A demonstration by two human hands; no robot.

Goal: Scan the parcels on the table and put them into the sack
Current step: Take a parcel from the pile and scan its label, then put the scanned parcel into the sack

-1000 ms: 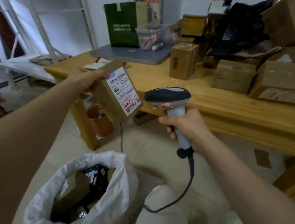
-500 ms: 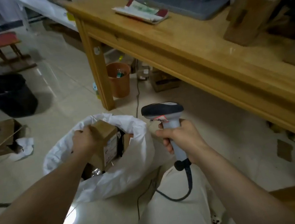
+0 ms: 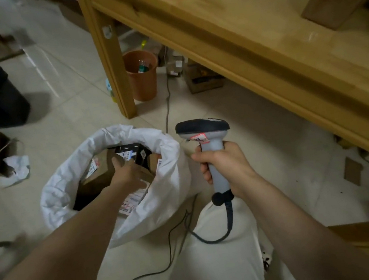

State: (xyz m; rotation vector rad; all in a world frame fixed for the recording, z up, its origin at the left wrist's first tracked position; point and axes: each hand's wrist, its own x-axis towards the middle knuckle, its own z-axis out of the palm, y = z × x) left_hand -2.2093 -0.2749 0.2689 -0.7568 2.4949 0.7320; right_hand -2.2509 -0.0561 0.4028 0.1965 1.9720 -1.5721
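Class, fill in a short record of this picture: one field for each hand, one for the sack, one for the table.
left hand: inside the sack, resting on a brown parcel; grip unclear
right hand: grips the scanner, upright, beside the sack
sack: white, open, on the floor, holding several parcels
table: wooden, beyond the sack

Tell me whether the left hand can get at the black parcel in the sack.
Probably yes: the left hand is inside the sack's open mouth, beside the black parcel, which lies uncovered on top.
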